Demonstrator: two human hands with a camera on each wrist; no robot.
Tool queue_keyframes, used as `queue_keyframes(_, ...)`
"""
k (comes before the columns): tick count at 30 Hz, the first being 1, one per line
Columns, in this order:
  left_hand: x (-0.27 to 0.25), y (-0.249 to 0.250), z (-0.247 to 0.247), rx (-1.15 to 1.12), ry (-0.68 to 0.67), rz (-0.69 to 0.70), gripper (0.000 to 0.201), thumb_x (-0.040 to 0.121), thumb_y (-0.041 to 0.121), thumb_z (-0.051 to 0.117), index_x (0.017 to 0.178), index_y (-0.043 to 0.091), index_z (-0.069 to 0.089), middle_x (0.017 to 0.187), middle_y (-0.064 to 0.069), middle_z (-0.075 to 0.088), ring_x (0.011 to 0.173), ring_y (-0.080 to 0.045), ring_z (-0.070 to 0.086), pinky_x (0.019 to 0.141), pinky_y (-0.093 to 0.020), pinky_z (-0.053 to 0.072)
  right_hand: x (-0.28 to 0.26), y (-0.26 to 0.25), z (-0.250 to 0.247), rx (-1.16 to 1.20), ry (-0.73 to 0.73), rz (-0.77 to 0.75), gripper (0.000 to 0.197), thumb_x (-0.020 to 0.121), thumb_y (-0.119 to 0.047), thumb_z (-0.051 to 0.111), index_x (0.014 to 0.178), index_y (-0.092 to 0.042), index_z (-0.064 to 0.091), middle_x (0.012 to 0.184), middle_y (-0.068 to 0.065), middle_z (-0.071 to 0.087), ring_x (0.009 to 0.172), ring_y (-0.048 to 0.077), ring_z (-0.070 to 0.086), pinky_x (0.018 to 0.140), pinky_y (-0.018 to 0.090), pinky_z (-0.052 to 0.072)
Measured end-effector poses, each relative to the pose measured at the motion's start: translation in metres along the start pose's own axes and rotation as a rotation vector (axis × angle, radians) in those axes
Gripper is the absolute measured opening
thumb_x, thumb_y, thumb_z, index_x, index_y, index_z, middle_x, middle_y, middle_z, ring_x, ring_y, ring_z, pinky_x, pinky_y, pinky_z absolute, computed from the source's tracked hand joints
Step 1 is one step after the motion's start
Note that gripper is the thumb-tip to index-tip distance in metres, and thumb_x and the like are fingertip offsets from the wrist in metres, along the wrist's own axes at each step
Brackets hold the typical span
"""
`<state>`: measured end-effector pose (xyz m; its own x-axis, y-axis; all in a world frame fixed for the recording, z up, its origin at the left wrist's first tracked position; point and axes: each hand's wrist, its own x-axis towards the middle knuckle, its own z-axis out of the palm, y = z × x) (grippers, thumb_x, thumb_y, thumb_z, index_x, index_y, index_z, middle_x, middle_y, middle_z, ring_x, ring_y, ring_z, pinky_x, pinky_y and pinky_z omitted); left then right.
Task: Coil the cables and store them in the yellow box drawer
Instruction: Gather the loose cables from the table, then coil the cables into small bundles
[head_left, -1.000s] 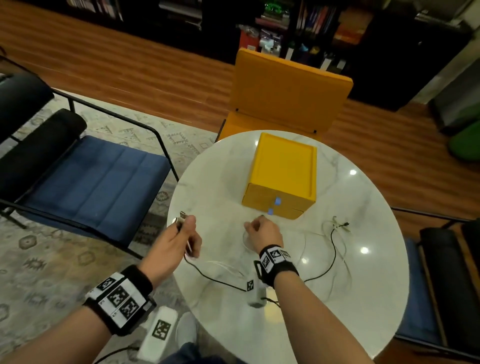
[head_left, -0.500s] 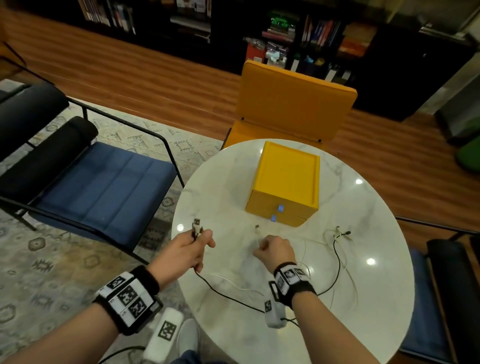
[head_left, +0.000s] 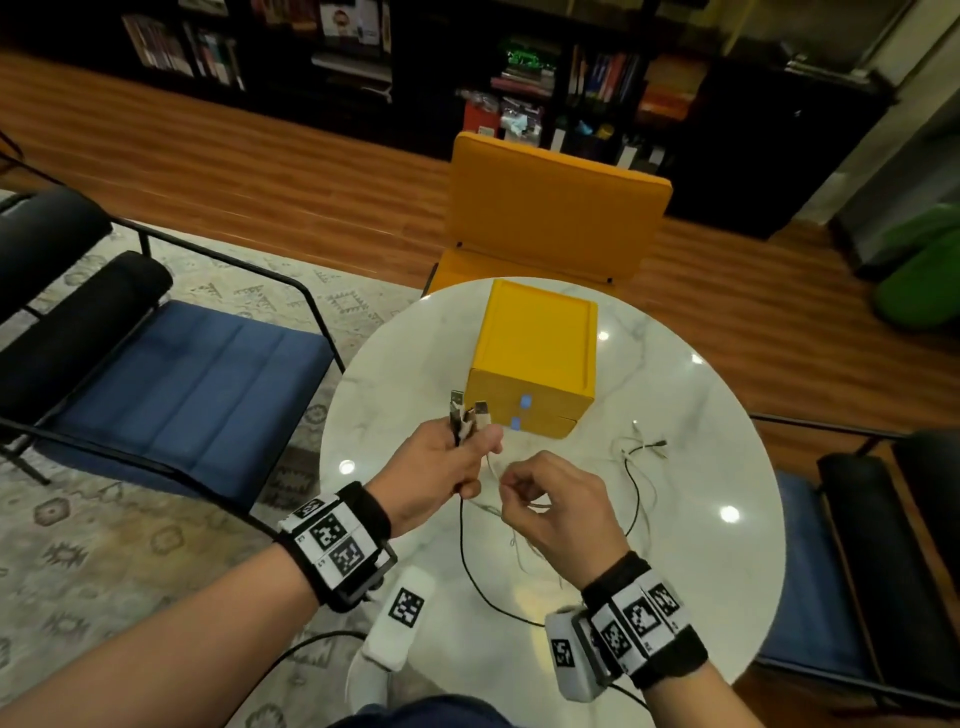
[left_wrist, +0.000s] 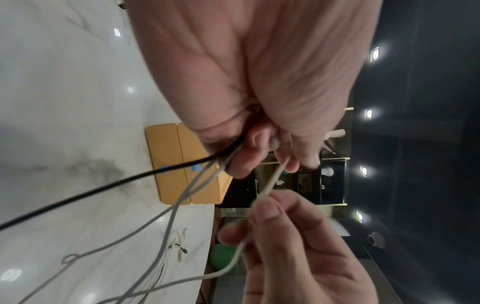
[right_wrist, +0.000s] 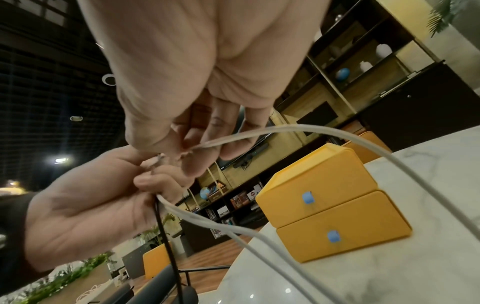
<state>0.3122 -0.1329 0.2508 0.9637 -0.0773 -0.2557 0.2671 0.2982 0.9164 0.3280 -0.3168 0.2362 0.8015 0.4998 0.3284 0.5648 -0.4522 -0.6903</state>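
Note:
The yellow box (head_left: 537, 338) stands on the round marble table (head_left: 691, 582), both drawers closed, each with a blue tab (head_left: 525, 401). My left hand (head_left: 467, 447) grips a black cable (head_left: 464, 551) and a white cable (head_left: 493, 467) together, with two USB plugs (head_left: 457, 401) sticking up from the fist. My right hand (head_left: 511, 486) pinches the white cable just below it, between thumb and fingertips. In the left wrist view the black cable (left_wrist: 103, 185) and the white cable (left_wrist: 272, 181) leave the fist. The right wrist view shows the white cable (right_wrist: 298, 128) arching from my pinch past the box (right_wrist: 324, 195).
The far ends of the cables (head_left: 644, 447) lie tangled on the table right of the box. A yellow chair (head_left: 556, 208) stands behind the table, a blue chair (head_left: 182, 395) to the left, another (head_left: 810, 571) to the right. A bookshelf lines the back.
My hands have come together. The white cable's plug has passed from my right hand into the left, beside the black plug. My right hand now pinches the white cable lower down.

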Motion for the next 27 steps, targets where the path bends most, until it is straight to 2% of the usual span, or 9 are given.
queue_keyframes(3, -0.001, 0.004, 0.011, -0.039, -0.002, 0.004, 0.033, 0.093, 0.042, 0.057, 0.077, 0.013, 0.053, 0.058, 0.006, 0.037, 0.051, -0.012, 0.032, 0.052, -0.027, 0.035, 0.003, -0.010, -0.006, 0.118, -0.036, 0.181, 0.025, 0.085, -0.022, 0.078, 0.106, -0.023, 0.064, 0.100, -0.010, 0.066, 0.090, 0.000, 0.064, 0.075, 0.018, 0.056)
queue_keyframes(6, -0.006, 0.011, 0.020, -0.030, -0.005, 0.034, 0.030, 0.102, 0.037, 0.047, 0.090, 0.013, 0.061, 0.066, 0.005, 0.059, 0.056, -0.010, 0.054, 0.059, -0.023, 0.047, 0.012, -0.028, -0.006, 0.234, -0.185, 0.298, 0.074, 0.086, -0.046, 0.072, 0.145, -0.029, 0.032, 0.126, -0.028, 0.053, 0.114, -0.004, 0.058, 0.091, 0.019, 0.052)
queue_keyframes(10, -0.007, 0.017, 0.017, -0.101, -0.029, 0.052, 0.034, 0.100, 0.038, 0.048, 0.084, 0.016, 0.067, 0.075, -0.012, 0.048, 0.063, -0.014, 0.056, 0.066, -0.042, 0.043, 0.021, -0.032, 0.004, 0.284, -0.321, 0.315, 0.084, 0.097, -0.045, 0.058, 0.156, -0.037, -0.002, 0.133, -0.018, 0.052, 0.089, 0.006, 0.072, 0.084, 0.030, 0.057)
queue_keyframes(12, -0.007, 0.019, 0.015, -0.078, -0.014, 0.063, 0.043, 0.102, 0.039, 0.042, 0.075, 0.009, 0.056, 0.071, -0.009, 0.049, 0.062, -0.021, 0.053, 0.059, -0.037, 0.040, 0.022, -0.027, 0.008, 0.278, -0.359, 0.303, 0.074, 0.101, -0.043, 0.052, 0.156, -0.036, 0.003, 0.133, -0.008, 0.058, 0.076, 0.006, 0.068, 0.075, 0.029, 0.054)
queue_keyframes(15, -0.007, 0.022, 0.010, -0.029, 0.112, 0.148, 0.049, 0.103, 0.042, 0.038, 0.075, 0.008, 0.060, 0.076, -0.008, 0.059, 0.074, -0.021, 0.059, 0.074, -0.036, 0.050, 0.017, -0.023, 0.005, 0.195, -0.346, 0.261, 0.055, 0.105, -0.043, 0.042, 0.154, -0.032, 0.021, 0.089, -0.008, 0.066, 0.072, 0.005, 0.060, 0.072, 0.030, 0.046)
queue_keyframes(19, -0.005, 0.020, -0.009, 0.073, 0.240, 0.137, 0.037, 0.096, 0.044, 0.051, 0.087, 0.012, 0.065, 0.088, -0.005, 0.065, 0.091, -0.017, 0.059, 0.090, -0.035, 0.046, 0.011, -0.021, -0.008, 0.054, -0.312, 0.155, 0.030, 0.106, -0.043, 0.036, 0.123, -0.028, 0.058, 0.092, -0.001, 0.069, 0.084, 0.018, 0.061, 0.077, 0.043, 0.051)
queue_keyframes(22, -0.007, 0.014, -0.024, 0.066, 0.352, 0.015, 0.072, 0.070, 0.064, 0.075, 0.117, 0.012, 0.058, 0.115, -0.002, 0.063, 0.111, -0.018, 0.058, 0.094, -0.035, 0.048, 0.016, -0.016, -0.019, -0.135, -0.308, 0.093, 0.034, 0.105, -0.048, 0.033, 0.109, -0.029, 0.060, 0.093, -0.005, 0.072, 0.085, 0.020, 0.063, 0.072, 0.043, 0.051)
queue_keyframes(25, -0.016, 0.018, -0.034, 0.549, 0.525, 0.167, 0.090, 0.074, 0.057, 0.078, 0.146, 0.026, 0.034, 0.145, 0.010, 0.041, 0.131, -0.008, 0.041, 0.110, -0.032, 0.036, 0.024, -0.010, -0.033, -0.311, -0.406, 0.020, 0.029, 0.105, -0.046, 0.034, 0.106, -0.030, 0.058, 0.093, -0.005, 0.071, 0.084, 0.025, 0.063, 0.068, 0.042, 0.050)
queue_keyframes(27, -0.020, 0.025, -0.028, 0.912, 0.265, 0.348, 0.080, 0.079, 0.060, 0.069, 0.145, 0.036, 0.032, 0.147, 0.016, 0.037, 0.131, -0.003, 0.039, 0.113, -0.033, 0.033, 0.030, -0.014, -0.040, -0.370, -0.487, -0.045, 0.025, 0.105, -0.043, 0.036, 0.107, -0.029, 0.057, 0.092, -0.003, 0.070, 0.082, 0.026, 0.062, 0.066, 0.042, 0.050)
